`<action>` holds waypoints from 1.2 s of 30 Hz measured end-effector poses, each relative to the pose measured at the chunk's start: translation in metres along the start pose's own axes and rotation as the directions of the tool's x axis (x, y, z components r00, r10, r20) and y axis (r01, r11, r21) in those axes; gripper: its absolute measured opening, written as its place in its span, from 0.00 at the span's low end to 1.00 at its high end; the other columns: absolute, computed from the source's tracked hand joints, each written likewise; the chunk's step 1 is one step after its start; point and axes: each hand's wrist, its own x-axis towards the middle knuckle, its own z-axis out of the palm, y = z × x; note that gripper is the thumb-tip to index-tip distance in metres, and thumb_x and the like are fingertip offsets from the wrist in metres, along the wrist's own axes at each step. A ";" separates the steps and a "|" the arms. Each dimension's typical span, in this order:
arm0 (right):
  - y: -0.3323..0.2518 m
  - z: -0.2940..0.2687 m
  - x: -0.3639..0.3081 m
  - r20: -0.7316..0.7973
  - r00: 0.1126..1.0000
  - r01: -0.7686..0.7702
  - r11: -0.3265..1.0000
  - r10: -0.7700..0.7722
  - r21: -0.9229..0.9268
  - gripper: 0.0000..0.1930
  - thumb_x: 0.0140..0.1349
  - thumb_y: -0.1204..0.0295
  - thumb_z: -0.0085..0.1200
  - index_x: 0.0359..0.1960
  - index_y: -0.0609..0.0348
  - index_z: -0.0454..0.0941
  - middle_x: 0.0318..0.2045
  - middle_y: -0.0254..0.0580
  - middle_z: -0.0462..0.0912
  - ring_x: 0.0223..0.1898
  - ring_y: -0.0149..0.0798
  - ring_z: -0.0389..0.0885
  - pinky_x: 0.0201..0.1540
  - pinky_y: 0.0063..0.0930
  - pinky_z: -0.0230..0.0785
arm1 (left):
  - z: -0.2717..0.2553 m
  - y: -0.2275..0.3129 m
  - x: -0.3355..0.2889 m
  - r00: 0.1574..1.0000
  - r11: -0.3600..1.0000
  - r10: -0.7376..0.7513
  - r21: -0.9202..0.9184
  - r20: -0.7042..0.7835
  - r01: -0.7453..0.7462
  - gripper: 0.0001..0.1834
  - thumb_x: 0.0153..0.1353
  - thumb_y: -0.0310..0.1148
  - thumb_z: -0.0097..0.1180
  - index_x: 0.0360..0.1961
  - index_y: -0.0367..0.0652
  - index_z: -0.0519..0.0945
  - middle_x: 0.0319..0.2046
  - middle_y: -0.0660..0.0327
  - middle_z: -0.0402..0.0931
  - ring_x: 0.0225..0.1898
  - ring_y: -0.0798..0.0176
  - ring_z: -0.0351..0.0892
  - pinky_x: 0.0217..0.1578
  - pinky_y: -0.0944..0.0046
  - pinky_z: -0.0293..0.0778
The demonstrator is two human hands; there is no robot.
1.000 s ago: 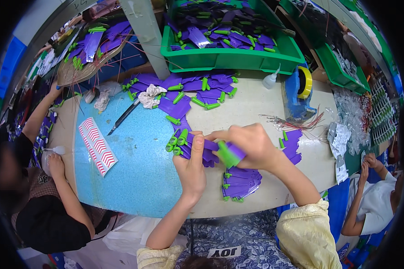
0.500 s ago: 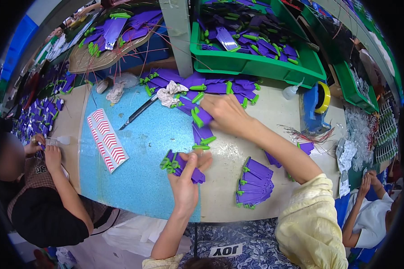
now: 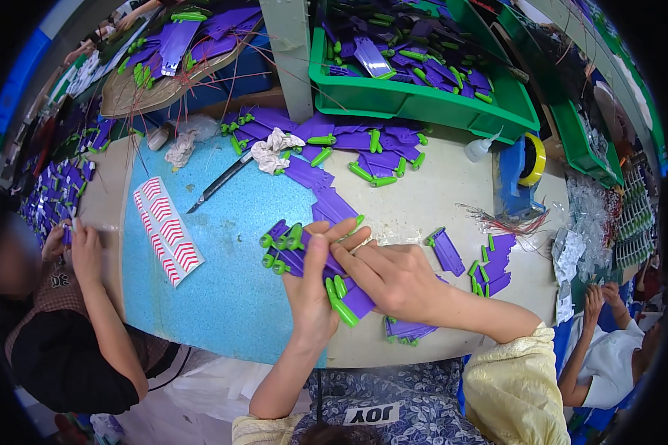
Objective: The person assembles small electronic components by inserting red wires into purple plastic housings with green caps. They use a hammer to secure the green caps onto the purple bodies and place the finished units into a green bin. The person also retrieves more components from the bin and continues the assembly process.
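My left hand [image 3: 309, 311] is closed round a bunch of flat purple plastic pieces with green rounded ends [image 3: 291, 261], above the edge of the blue mat. Beside it, my right hand [image 3: 408, 285] grips further purple pieces [image 3: 358, 300], whose green ends point down toward my left wrist. Both hands meet at the fingers, so part of the pieces is hidden. Just beyond them lies a loose purple piece [image 3: 332, 205]. Partly under my right forearm is a fanned group of the same pieces [image 3: 410, 330].
Purple pieces [image 3: 356, 141] lie below a full green crate [image 3: 430, 107]. On the blue mat [image 3: 230, 297] are a striped sticker sheet [image 3: 168, 230], a black pen-like tool [image 3: 219, 182] and crumpled tissue [image 3: 274, 150]. A tape dispenser [image 3: 518, 182] and small bottle [image 3: 479, 148] stand right. Co-workers sit either side.
My right hand has come back from the far pile with purple pieces and now meets my left hand. Fewer pieces lie in front of the tissue.
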 end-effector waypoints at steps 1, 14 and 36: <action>-0.001 -0.002 -0.001 -0.011 1.000 0.010 1.000 -0.010 0.005 0.31 0.40 0.78 0.63 0.53 0.58 0.78 0.32 0.42 0.85 0.29 0.43 0.85 0.28 0.40 0.76 | -0.003 -0.001 0.000 1.000 1.000 0.000 -0.001 0.026 0.000 0.17 0.75 0.38 0.48 0.55 0.37 0.67 0.54 0.41 0.77 0.54 0.51 0.80 0.53 0.55 0.78; 0.056 -0.025 -0.034 -0.408 0.788 -0.352 0.881 0.461 0.316 0.08 0.57 0.75 0.63 0.36 0.65 0.79 0.24 0.38 0.79 0.19 0.33 0.78 0.24 0.31 0.72 | -0.019 0.045 0.067 0.920 0.244 -0.236 0.936 0.312 -0.255 0.14 0.55 0.25 0.64 0.43 0.36 0.79 0.45 0.53 0.82 0.48 0.63 0.79 0.46 0.62 0.73; 0.056 0.008 -0.036 -0.226 0.671 -0.607 0.698 0.707 0.381 0.12 0.55 0.75 0.61 0.38 0.70 0.77 0.27 0.58 0.84 0.29 0.55 0.84 0.34 0.43 0.74 | -0.030 0.009 0.037 0.997 0.831 0.073 0.551 0.021 -0.072 0.10 0.65 0.33 0.63 0.31 0.44 0.75 0.18 0.72 0.65 0.20 0.75 0.64 0.25 0.70 0.64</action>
